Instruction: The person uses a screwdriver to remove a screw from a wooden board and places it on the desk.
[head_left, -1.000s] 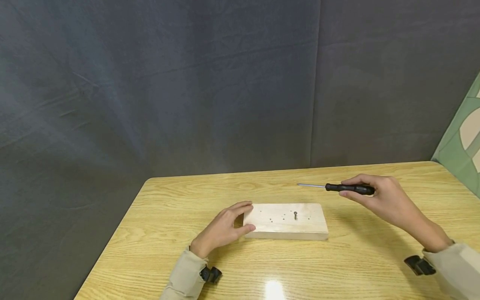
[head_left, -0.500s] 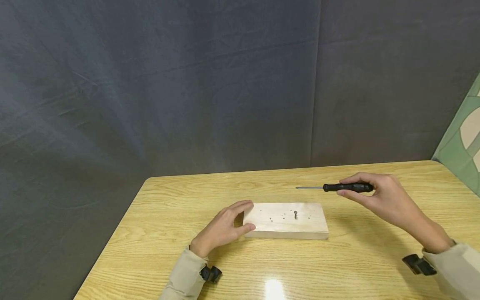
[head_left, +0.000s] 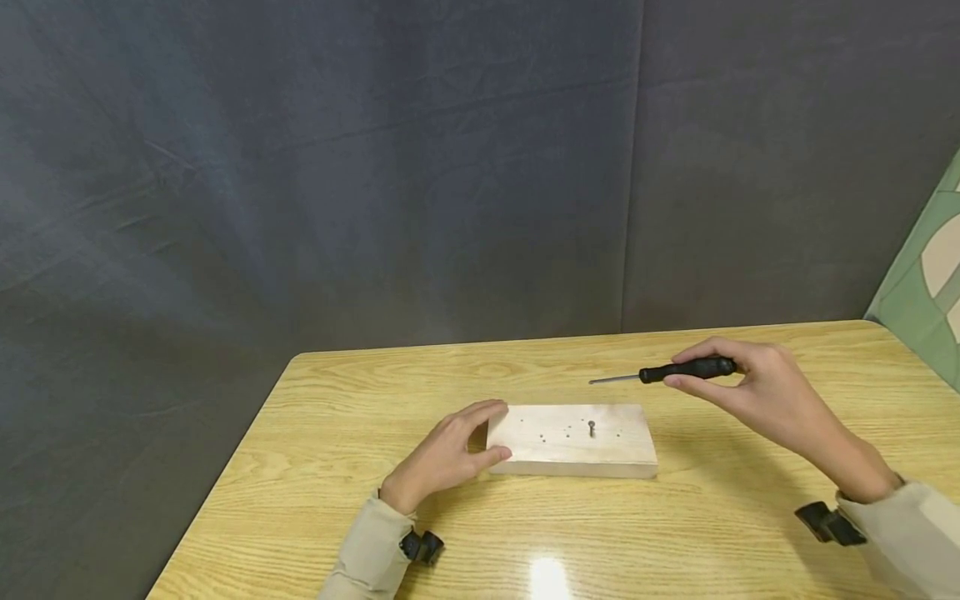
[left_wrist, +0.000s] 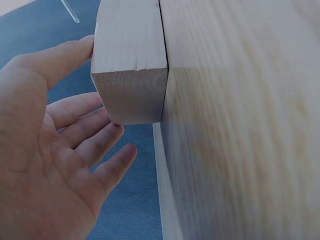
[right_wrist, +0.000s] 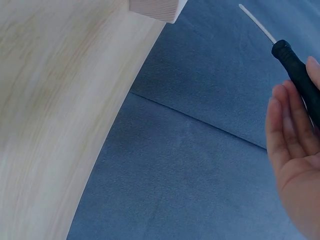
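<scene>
A wooden block (head_left: 562, 451) is lying flat on the table (head_left: 300, 467), its long side running crosswise in front of the person. At the block's left end, the left hand (head_left: 446, 454) is gripping it, the thumb touching the near corner and the fingers reaching to the far corner. A small screw (head_left: 591, 427) is standing in the top of the block, right of its middle, its head sitting proud of the surface. Several small dark holes (head_left: 567, 436) are dotting the same face around and to the left of the screw.

Up in the air to the right of the block, the right hand (head_left: 772, 400) is pinching the black handle of a screwdriver (head_left: 654, 374) between thumb and fingers. The shaft is pointing leftward and dipping slightly, its tip hanging apart from the block and the screw. On the block's near side, beige sleeves (head_left: 367, 550) are covering the forearms, and black wrist devices (head_left: 422, 547) are showing at the cuffs. Beyond the block, a dark cloth (head_left: 450, 183) is hanging behind the table; a green patterned panel (head_left: 915, 308) is standing far to the block's right.
</scene>
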